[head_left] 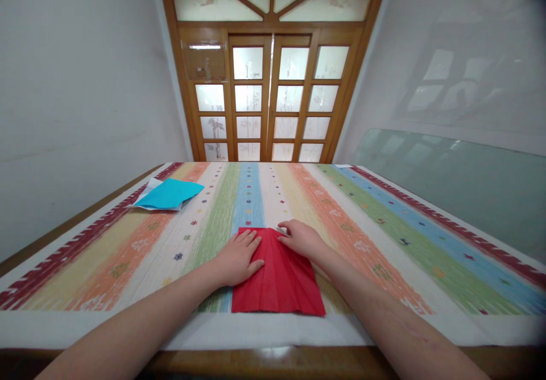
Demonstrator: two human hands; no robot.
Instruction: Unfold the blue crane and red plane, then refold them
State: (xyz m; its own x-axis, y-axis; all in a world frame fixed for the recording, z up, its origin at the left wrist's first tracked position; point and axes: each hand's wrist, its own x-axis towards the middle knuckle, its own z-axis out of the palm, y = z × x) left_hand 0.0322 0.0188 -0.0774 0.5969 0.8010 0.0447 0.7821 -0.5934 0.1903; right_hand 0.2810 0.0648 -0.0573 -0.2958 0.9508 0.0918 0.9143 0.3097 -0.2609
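Note:
A red sheet of paper (279, 280), creased with several folds, lies on the striped tablecloth (375, 238) near the table's front edge. My left hand (237, 257) rests flat on its left half, fingers spread and pointing away from me. My right hand (301, 238) presses on the far right corner of the sheet, fingers bent onto the paper's top edge. Neither hand lifts the paper off the cloth.
A small stack of paper with a turquoise sheet (170, 193) on top lies at the far left of the table. A glass pane (460, 181) leans against the right wall. A wooden door (268, 84) with frosted panes stands beyond the table.

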